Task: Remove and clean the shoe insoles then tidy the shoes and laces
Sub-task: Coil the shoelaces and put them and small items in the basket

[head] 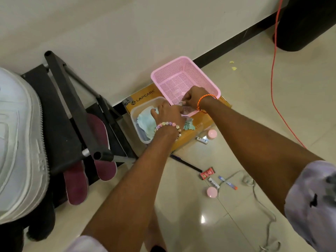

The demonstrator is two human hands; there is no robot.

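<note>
In the head view, both bare arms are reaching forward and down to a low yellow-brown cardboard box (183, 137) lying on the glossy cream tiled floor (254, 124) against the white wall (127, 42). A pink perforated plastic basket (181, 70) is sitting on the box, and a clear plastic tub (135, 115) is standing just beside it on the left, with a crumpled pale blue-green cloth (145, 122) lying in it and spilling over its near edge.

The right hand (195, 97), with an orange thread band on the wrist, is hanging over the near edge of the basket, its fingers pinched together on a small pale object (181, 103); what that object is cannot be told. The left hand (168, 112), wearing a pastel bead bracelet, is curling loosely over the rim of the tub, touching the cloth; whether it is actually gripping anything cannot be told.

Two maroon foam shoe insoles (101, 142) are lying on a black metal rack (69, 110) at the left, well apart from the hands, one partly hidden under a bar. A white ribbed shoe sole (18, 142) is filling the left edge. A grey-white shoelace (261, 200) is trailing loose on the floor at the right, near two pink round lids (211, 192), a red sachet (207, 173) and small tubes (227, 182). An orange cable (274, 70) is running along the floor.
</note>
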